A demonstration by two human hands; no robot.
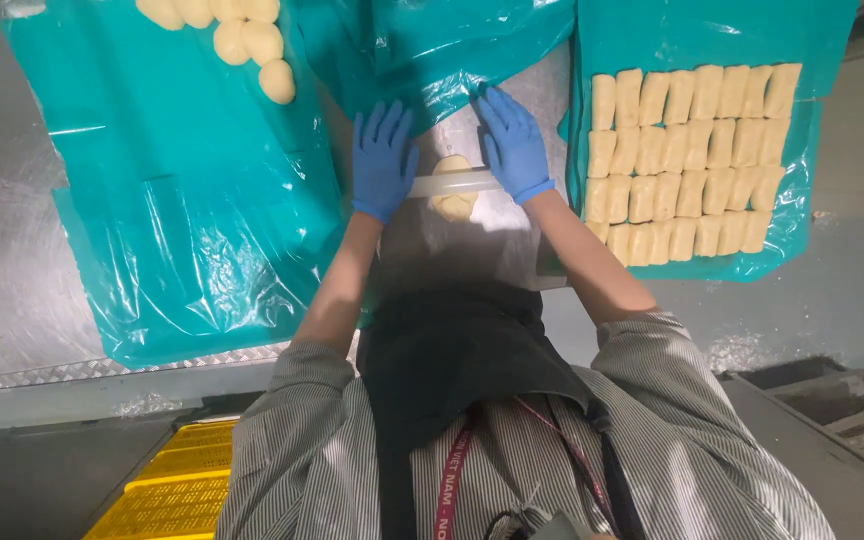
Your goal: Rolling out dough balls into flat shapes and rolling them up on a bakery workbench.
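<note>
A white rolling pin (455, 183) lies across a flattened piece of pale dough (452, 205) on the steel table (472, 240). My left hand (383, 158), in a blue glove, presses flat on the pin's left end with fingers spread. At the pin's right end rests my right hand (514, 143), also blue-gloved and laid flat. Both palms bear down on the pin; neither hand wraps around it.
A teal plastic sheet (182, 200) on the left carries several round dough balls (252, 40) at its far edge. On the right, another teal sheet (802, 40) holds rows of rolled dough pieces (687, 160). A yellow crate (177, 485) sits below the table edge.
</note>
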